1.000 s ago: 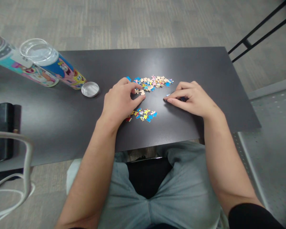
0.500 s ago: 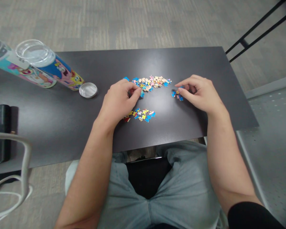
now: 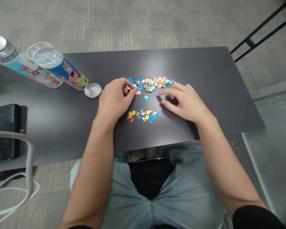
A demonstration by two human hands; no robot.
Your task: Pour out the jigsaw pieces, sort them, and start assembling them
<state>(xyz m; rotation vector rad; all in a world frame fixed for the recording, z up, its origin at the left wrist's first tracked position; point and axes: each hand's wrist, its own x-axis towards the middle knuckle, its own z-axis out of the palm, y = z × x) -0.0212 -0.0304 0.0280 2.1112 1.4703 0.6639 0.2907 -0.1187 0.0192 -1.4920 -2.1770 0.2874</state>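
Jigsaw puzzle pieces lie on the dark table in two groups. The larger heap [image 3: 159,82], mostly beige backs with some blue, is farther away. Nearer me is a smaller group of yellow, blue and red pieces [image 3: 146,115]. A single teal piece [image 3: 146,99] lies between them. My left hand [image 3: 115,99] is at the heap's left end, thumb and forefinger pinched on what looks like a puzzle piece, mostly covered by the fingers. Just right of the teal piece, my right hand [image 3: 184,102] hovers with thumb and fingers apart, holding nothing visible.
Two cartoon-printed canisters stand at the left: an open blue one [image 3: 70,74] and a lidded turquoise one [image 3: 35,71]. A round metal lid [image 3: 92,90] lies beside them. Farther left are a black case [image 3: 3,133] and a white curved tube or cable [image 3: 30,159].
My right hand has moved left, away from where a small blue cluster lay. My left hand has shifted left, off the teal piece, which now lies uncovered. The view has shifted slightly.
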